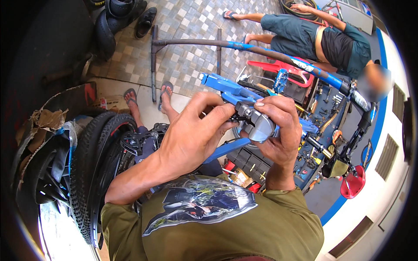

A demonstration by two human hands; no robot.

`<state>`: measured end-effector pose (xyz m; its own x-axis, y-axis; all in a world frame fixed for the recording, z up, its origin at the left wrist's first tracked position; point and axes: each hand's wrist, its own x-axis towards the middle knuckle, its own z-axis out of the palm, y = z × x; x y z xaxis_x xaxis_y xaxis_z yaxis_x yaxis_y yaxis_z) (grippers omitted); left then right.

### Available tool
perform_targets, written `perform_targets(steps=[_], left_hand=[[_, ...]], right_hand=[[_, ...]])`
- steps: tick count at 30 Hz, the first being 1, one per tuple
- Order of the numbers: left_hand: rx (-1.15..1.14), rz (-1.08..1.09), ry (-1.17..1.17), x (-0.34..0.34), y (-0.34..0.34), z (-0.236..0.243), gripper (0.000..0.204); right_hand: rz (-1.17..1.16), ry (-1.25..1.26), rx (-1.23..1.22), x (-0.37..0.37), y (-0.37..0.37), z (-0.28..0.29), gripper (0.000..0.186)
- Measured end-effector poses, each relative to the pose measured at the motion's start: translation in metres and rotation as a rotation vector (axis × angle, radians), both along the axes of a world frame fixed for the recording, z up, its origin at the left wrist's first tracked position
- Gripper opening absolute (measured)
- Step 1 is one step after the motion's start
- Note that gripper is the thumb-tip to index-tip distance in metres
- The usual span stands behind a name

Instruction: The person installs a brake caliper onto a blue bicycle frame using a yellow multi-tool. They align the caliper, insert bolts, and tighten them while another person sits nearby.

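Note:
In front of my chest, both hands are closed on a small grey-and-black bicycle part with a smooth rounded grey cover; its exact kind I cannot make out. My left hand pinches the dark left end between thumb and fingers, and those fingertips are partly hidden. On the other side my right hand wraps the grey cover, thumb on top. Just beneath and behind the part lies a blue bicycle frame, with a lower blue tube passing under my hands.
A repair stand's long pole crosses beyond my hands. Right of me are a tool board and a red bicycle saddle. Several tyres stand at left. A black toolbox sits below. Another person is at the far right.

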<state>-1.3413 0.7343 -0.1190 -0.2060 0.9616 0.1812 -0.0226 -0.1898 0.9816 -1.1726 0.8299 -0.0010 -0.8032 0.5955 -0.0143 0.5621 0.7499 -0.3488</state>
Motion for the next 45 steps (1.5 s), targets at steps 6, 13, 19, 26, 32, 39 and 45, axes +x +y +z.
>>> perform_targets(steps=[6, 13, 19, 26, 32, 39, 45], left_hand=[[-0.080, -0.023, -0.096, 0.001, 0.000, -0.007, 0.035], [-0.013, -0.038, 0.047, 0.000, -0.002, -0.010, 0.035], [0.051, -0.095, 0.231, -0.021, 0.006, 0.005, 0.037], [0.051, -0.061, 0.161, -0.018, 0.007, 0.002, 0.035], [0.069, 0.052, 0.042, -0.009, 0.006, -0.006, 0.038], [0.122, 0.017, 0.027, -0.013, 0.009, -0.015, 0.034], [0.056, -0.005, 0.030, -0.018, 0.007, -0.007, 0.039]], right_hand=[[-0.249, 0.420, 0.102, 0.017, -0.042, -0.018, 0.051], [-1.124, 0.871, -1.199, -0.002, -0.085, -0.051, 0.036], [-1.052, 1.188, -1.362, 0.000, -0.086, -0.082, 0.045], [-1.002, 1.210, -1.298, 0.000, -0.086, -0.089, 0.042], [-0.976, 1.244, -1.300, -0.006, -0.084, -0.090, 0.038], [-0.979, 1.210, -1.298, 0.003, -0.089, -0.095, 0.042], [-0.952, 1.202, -1.275, -0.008, -0.089, -0.090, 0.046]])
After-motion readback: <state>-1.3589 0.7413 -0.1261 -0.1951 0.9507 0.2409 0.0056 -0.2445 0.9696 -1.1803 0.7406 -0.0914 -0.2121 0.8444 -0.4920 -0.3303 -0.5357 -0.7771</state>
